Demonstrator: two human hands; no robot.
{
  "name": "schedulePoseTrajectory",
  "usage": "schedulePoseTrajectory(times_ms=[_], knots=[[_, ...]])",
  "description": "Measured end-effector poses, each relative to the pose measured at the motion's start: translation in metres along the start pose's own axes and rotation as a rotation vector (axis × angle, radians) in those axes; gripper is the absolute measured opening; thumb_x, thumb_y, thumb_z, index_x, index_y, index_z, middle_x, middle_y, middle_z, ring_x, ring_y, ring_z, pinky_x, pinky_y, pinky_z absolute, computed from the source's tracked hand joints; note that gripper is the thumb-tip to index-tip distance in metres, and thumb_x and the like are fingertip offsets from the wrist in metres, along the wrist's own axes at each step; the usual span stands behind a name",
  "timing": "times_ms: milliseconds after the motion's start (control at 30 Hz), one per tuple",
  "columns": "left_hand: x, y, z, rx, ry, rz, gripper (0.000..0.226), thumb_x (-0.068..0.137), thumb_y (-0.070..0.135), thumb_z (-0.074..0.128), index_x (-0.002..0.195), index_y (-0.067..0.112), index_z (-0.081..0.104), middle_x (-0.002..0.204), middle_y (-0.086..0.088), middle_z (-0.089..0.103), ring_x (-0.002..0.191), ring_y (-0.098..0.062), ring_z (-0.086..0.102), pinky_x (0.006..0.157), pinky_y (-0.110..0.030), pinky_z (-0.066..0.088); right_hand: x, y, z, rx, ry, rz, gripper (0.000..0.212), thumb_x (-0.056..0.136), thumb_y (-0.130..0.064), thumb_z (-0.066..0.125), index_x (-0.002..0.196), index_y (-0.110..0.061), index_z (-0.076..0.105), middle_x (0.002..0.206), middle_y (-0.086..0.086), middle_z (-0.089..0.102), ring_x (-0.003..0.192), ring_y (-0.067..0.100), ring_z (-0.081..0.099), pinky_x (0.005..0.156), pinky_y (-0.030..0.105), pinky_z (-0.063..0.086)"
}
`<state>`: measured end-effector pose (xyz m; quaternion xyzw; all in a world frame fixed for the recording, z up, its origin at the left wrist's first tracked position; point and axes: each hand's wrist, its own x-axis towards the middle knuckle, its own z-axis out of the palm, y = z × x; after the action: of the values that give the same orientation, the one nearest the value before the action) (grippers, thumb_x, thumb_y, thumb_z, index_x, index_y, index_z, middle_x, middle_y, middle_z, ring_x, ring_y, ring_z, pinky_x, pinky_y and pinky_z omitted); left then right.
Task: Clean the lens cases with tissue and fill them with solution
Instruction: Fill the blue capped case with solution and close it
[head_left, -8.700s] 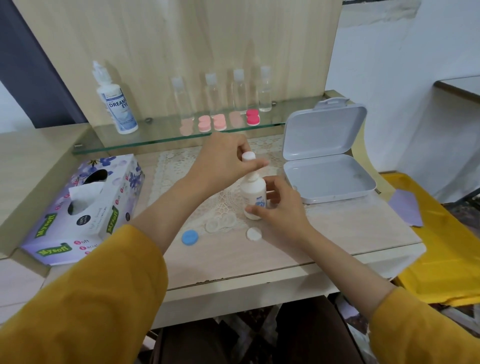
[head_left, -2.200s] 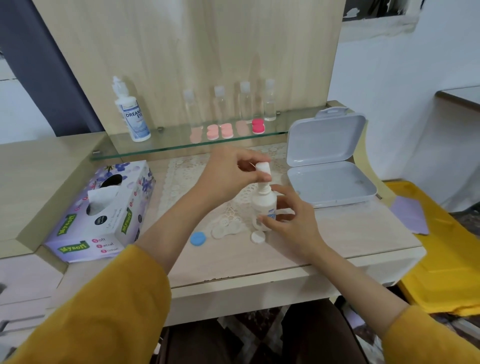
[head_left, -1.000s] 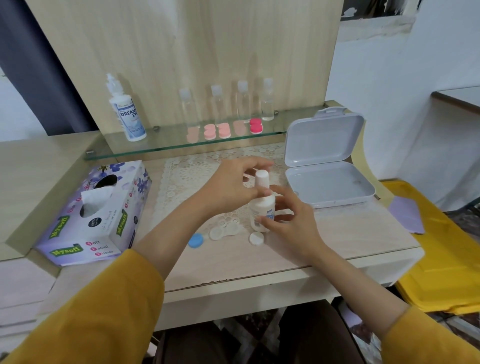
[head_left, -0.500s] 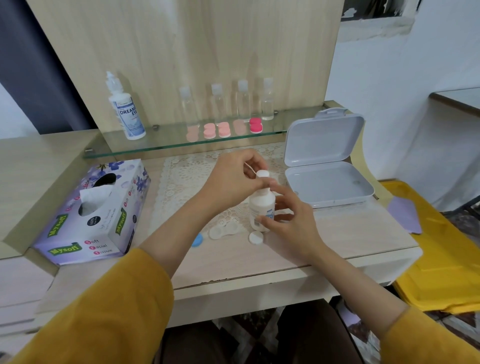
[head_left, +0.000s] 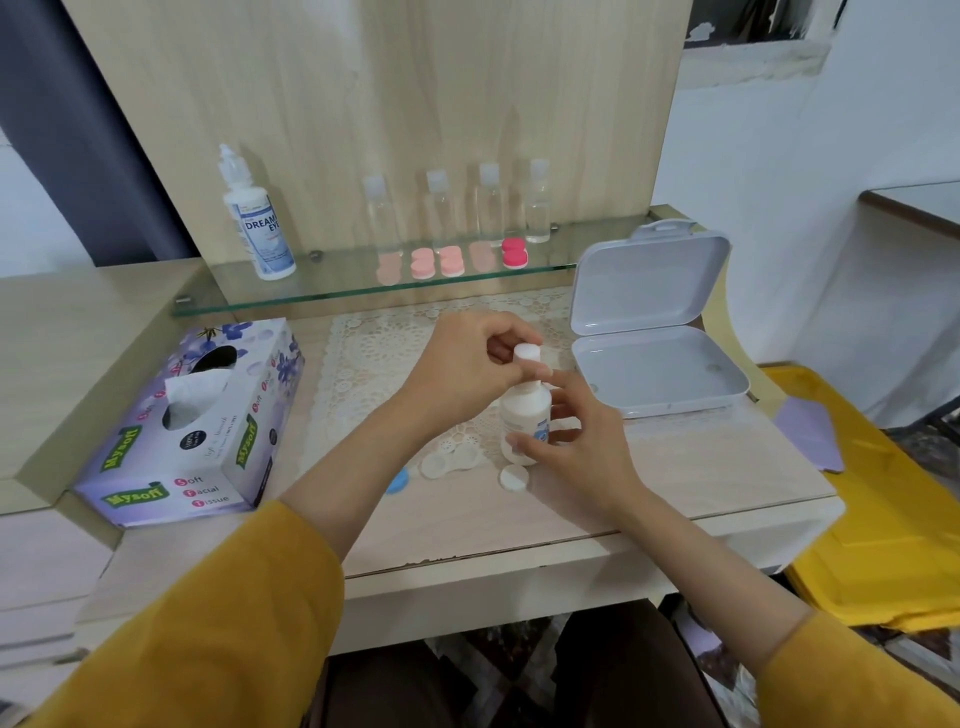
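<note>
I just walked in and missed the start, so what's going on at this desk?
A person has a small white bottle upright on the desk: the right hand grips its body, and fingers of the left hand pinch its cap. An open clear lens case lies beside the bottle, a blue lid and a white lid loose nearby. Whether it holds solution cannot be told.

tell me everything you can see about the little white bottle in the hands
The small bottle is white and plastic-looking, with a rounded body, a blue-marked label and a white cap. It stands upright at the edge of the lace mat, beside the open clear lens case. The left hand pinches its cap; the right hand grips its body.
</note>
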<state>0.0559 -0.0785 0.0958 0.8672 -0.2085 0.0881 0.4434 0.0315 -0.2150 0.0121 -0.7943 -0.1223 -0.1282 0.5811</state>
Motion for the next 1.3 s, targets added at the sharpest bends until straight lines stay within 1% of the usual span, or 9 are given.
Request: schedulePoseTrajectory(times_ms=[167, 400, 533, 633, 833, 900, 1000, 1167, 1300], knots=[[0.0, -0.002, -0.001, -0.03, 0.013, -0.003, 0.02, 0.067, 0.013, 0.08, 0.083, 0.018, 0.067, 0.073, 0.015, 0.061, 0.064, 0.007, 0.056, 0.062, -0.005, 0.043, 0.002, -0.003, 0.002, -0.022, 0.002, 0.002, 0.058, 0.069, -0.011, 0.079, 0.098, -0.048, 0.046, 0.088, -0.016, 0.062, 0.086, -0.001, 0.058, 0.067, 0.015, 0.051], [-0.007, -0.01, -0.016, -0.023, -0.019, -0.048, 0.028, 0.078, 0.027, 0.071, 0.104, 0.025, 0.065, 0.098, 0.013, 0.065, 0.09, 0.001, 0.061, 0.082, -0.013, 0.049, 0.006, -0.002, 0.004, -0.038, 0.028, 0.021, 0.054, 0.066, -0.013, 0.081, 0.11, -0.027, 0.054, 0.092, -0.003, 0.065, 0.085, 0.005, 0.062, 0.068, 0.014, 0.052], [-0.021, -0.039, -0.054, 0.156, 0.073, -0.142, 0.032, 0.083, 0.032, 0.064, 0.112, 0.02, 0.063, 0.112, 0.007, 0.062, 0.099, -0.006, 0.058, 0.093, -0.023, 0.044, 0.02, -0.013, 0.014, -0.066, 0.06, -0.012, 0.059, 0.064, -0.018, 0.083, 0.117, -0.02, 0.055, 0.09, -0.006, 0.064, 0.084, 0.007, 0.063, 0.071, 0.019, 0.053], [-0.037, -0.068, -0.088, 0.391, 0.124, -0.229, 0.035, 0.087, 0.032, 0.06, 0.118, 0.017, 0.06, 0.125, 0.001, 0.058, 0.111, -0.011, 0.053, 0.097, -0.021, 0.034, 0.04, -0.031, 0.029, -0.031, 0.035, -0.048, 0.057, 0.065, -0.018, 0.082, 0.115, -0.019, 0.055, 0.086, -0.005, 0.066, 0.08, 0.002, 0.062, 0.068, 0.01, 0.047], [-0.068, -0.114, -0.143, 0.684, 0.083, -0.327, 0.037, 0.092, 0.024, 0.044, 0.118, 0.003, 0.058, 0.128, -0.012, 0.055, 0.119, -0.026, 0.047, 0.099, -0.025, 0.028, 0.095, -0.075, 0.072, 0.027, -0.03, -0.158, 0.056, 0.066, -0.02, 0.081, 0.114, -0.018, 0.053, 0.088, -0.007, 0.064, 0.076, 0.0, 0.06, 0.065, 0.009, 0.045], [-0.074, -0.125, -0.152, 0.727, 0.029, -0.341, 0.044, 0.092, 0.024, 0.035, 0.125, 0.002, 0.054, 0.136, -0.013, 0.048, 0.129, -0.024, 0.039, 0.104, -0.023, 0.02, 0.116, -0.089, 0.086, 0.04, -0.049, -0.178, 0.053, 0.067, -0.019, 0.08, 0.112, -0.02, 0.052, 0.087, -0.004, 0.063, 0.073, 0.002, 0.06, 0.064, 0.012, 0.046], [-0.076, -0.135, -0.157, 0.743, 0.016, -0.334, 0.041, 0.097, 0.02, 0.041, 0.136, 0.01, 0.044, 0.148, -0.006, 0.033, 0.138, -0.018, 0.023, 0.109, -0.02, 0.01, 0.148, -0.103, 0.108, 0.011, -0.06, -0.218, 0.051, 0.068, -0.018, 0.079, 0.111, -0.019, 0.05, 0.082, -0.006, 0.06, 0.068, 0.001, 0.056, 0.058, 0.007, 0.042], [-0.075, -0.146, -0.156, 0.699, 0.078, -0.302, 0.043, 0.096, 0.028, 0.043, 0.137, 0.014, 0.042, 0.148, -0.001, 0.033, 0.139, -0.014, 0.022, 0.107, -0.015, 0.009, 0.193, -0.101, 0.142, -0.057, -0.071, -0.194, 0.052, 0.069, -0.016, 0.078, 0.113, -0.013, 0.05, 0.084, 0.001, 0.059, 0.072, 0.014, 0.056, 0.066, 0.024, 0.044], [-0.077, -0.15, -0.155, 0.635, 0.098, -0.314, 0.059, 0.085, 0.045, 0.033, 0.136, 0.017, 0.042, 0.148, 0.002, 0.033, 0.138, -0.011, 0.022, 0.102, -0.01, 0.006, 0.217, -0.089, 0.161, -0.104, -0.081, -0.16, 0.053, 0.072, -0.017, 0.076, 0.116, -0.012, 0.047, 0.085, -0.001, 0.057, 0.075, 0.014, 0.055, 0.068, 0.026, 0.043]])
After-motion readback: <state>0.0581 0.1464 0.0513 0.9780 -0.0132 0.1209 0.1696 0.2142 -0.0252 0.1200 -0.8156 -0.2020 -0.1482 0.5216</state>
